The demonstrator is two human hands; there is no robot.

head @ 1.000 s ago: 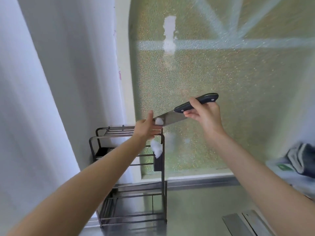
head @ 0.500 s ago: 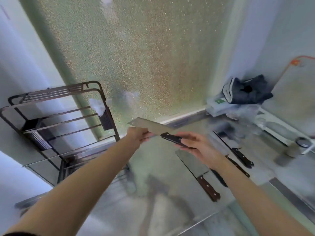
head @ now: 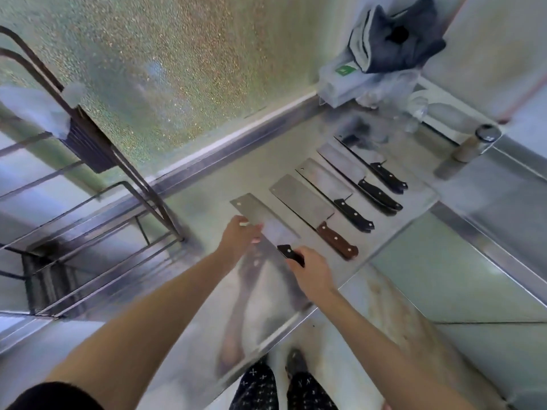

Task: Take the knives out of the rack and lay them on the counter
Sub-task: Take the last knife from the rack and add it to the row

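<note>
A black-handled cleaver [head: 262,216] is low over the steel counter [head: 207,202], left of a row of several knives. My right hand [head: 313,272] grips its handle, and my left hand [head: 241,235] holds the blade's left edge. Beside it lies a brown-handled cleaver [head: 305,202], then a black-handled cleaver [head: 325,182], then two more black-handled knives [head: 344,164] farther right. The dark wire rack [head: 88,161] stands at the left with no knife visible in it.
A frosted window [head: 177,69] rises behind the counter. A dark folded cloth [head: 393,37] on a clear box [head: 343,84] sits at the back right, a small jar [head: 473,143] further right. The counter's front edge [head: 296,318] runs just behind my right wrist.
Both hands carried the cleaver from up by the rack's top, rightward and down to the counter beside the laid-out knives. The view tilted down.
</note>
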